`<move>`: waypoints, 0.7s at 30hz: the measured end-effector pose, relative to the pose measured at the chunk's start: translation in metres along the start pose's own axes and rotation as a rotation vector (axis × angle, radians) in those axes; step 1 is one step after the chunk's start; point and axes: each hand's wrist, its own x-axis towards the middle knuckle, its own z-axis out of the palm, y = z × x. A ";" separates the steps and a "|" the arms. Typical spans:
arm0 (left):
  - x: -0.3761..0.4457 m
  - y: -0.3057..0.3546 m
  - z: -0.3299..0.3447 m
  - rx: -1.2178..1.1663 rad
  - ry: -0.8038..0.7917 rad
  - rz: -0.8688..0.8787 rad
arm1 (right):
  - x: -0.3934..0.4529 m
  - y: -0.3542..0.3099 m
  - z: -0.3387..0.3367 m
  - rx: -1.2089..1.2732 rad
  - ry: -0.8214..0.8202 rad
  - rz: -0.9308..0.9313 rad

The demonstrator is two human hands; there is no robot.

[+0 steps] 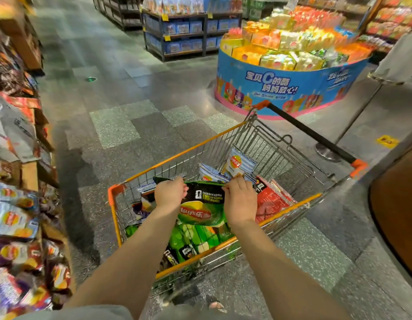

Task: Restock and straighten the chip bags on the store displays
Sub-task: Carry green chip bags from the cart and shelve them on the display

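Observation:
A green chip bag (201,207) hangs over the shopping cart (290,207). My left hand (169,192) grips its top left corner and my right hand (240,199) grips its top right corner. Beneath it in the cart lie more green bags (193,239), red bags (273,199) on the right and blue-and-white striped bags (238,161) at the far side. The chip display (18,218) along the left edge holds blue, purple and dark bags lying at mixed angles.
A round blue promotional stand (290,86) piled with yellow and orange packs sits beyond the cart. Dark shelving (184,35) stands further back. A barrier post (327,151) rises right of the cart. A curved brown counter (399,211) fills the right edge. Grey tiled floor lies between cart and display.

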 end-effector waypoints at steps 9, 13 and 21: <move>-0.064 0.021 -0.034 -0.035 0.008 0.188 | -0.011 -0.007 -0.036 0.167 -0.013 -0.089; -0.097 0.016 -0.040 -0.041 0.092 0.248 | -0.027 -0.001 -0.055 0.273 0.022 -0.187; -0.175 -0.047 -0.056 -0.160 0.256 0.244 | -0.077 0.016 -0.081 0.279 0.012 -0.345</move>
